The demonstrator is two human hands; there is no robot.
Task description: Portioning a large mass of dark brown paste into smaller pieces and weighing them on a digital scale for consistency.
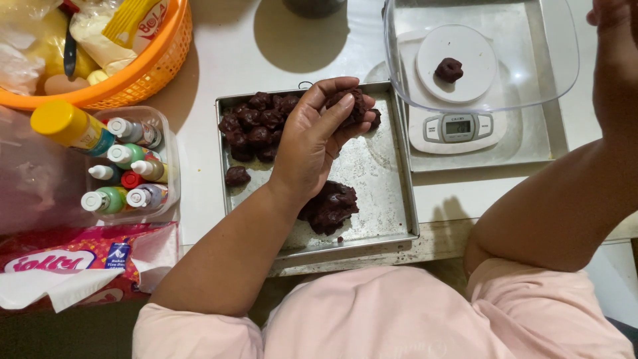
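Item: small lump of dark brown dough (350,106), soft and irregular. Location: in the left hand (316,136), raised over the far edge of the square metal baking tray (379,173). Grip: fingers curled around the lump, thumb against its near side; grasping, not crushing.

Handling, as judged: light, pliable, likely tacky; it should dent under any pressure and is best taken between fingertips and palm around its middle, not pinched at an edge, where it may tear.

Stock on tray: cluster of portioned dark dough balls (258,126) in the far left corner, touching one another; one stray dough ball (237,176) just nearer; larger unportioned dark dough mass (330,207) near the front, partly hidden by the wrist.

Right hand (615,16): at the top right corner, mostly out of frame; grip cannot be told.

Adjacent: white digital kitchen scale (458,126) under a clear plastic bowl (558,73), one dough piece (449,69) on its platter. Left: clear tub of small colouring bottles (126,166); orange plastic basket (156,63); pink tissue pack (80,259).
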